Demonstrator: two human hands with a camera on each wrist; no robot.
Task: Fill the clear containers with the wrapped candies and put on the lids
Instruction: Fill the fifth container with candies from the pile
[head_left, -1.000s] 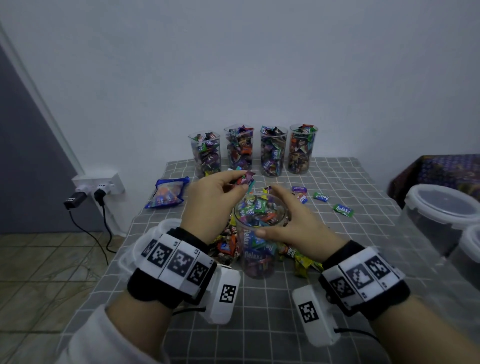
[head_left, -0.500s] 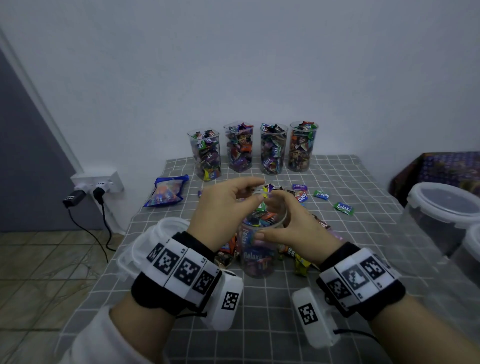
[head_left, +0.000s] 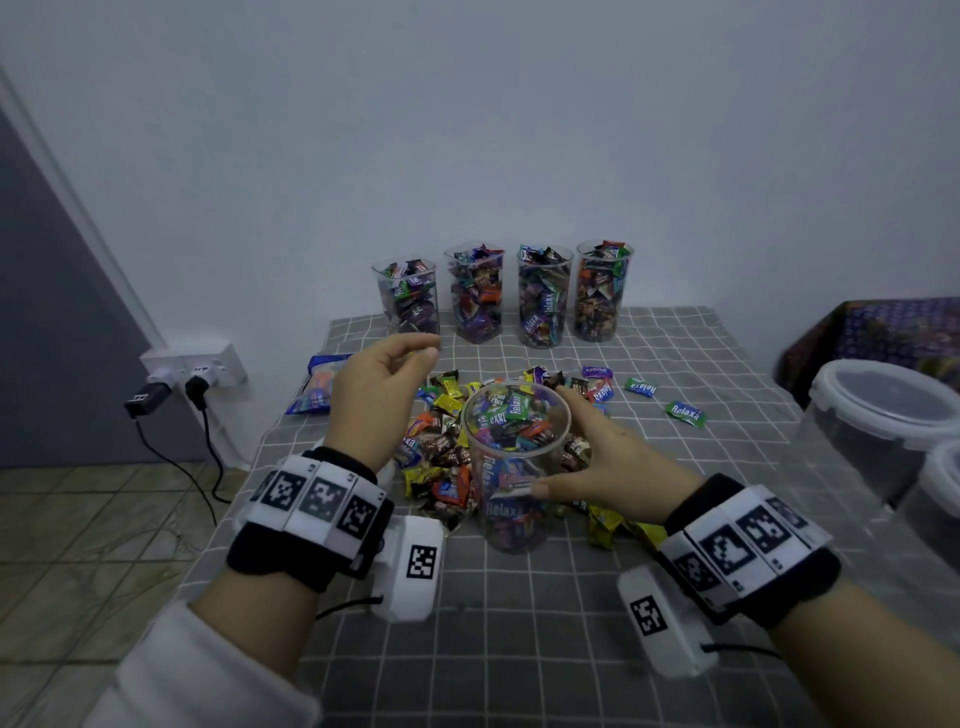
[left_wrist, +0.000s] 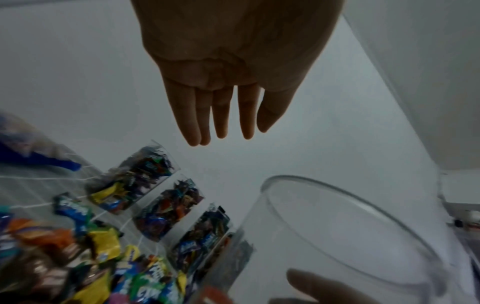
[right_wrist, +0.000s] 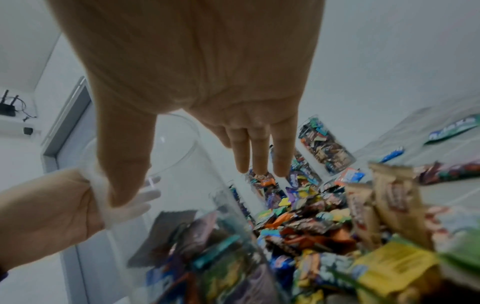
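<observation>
A: Nearest the person, where's the clear container (head_left: 511, 467)?

B: Upright on the tabletop (head_left: 519, 623), long axis vertical, filled almost to the rim. The right hand (head_left: 597, 470) rests against its right side, fingers straight and apart, thumb on the front wall.

A: And the left hand (head_left: 379, 400)?

B: Raised left of the rim, fingers loosely apart, holding nothing.

A: So the next candy?

B: The loose candies (head_left: 441, 431) lie just beyond and left of the container, below that left hand, which I'd judge nearer. Farther back stand four filled containers (head_left: 501, 296), lidless.
</observation>
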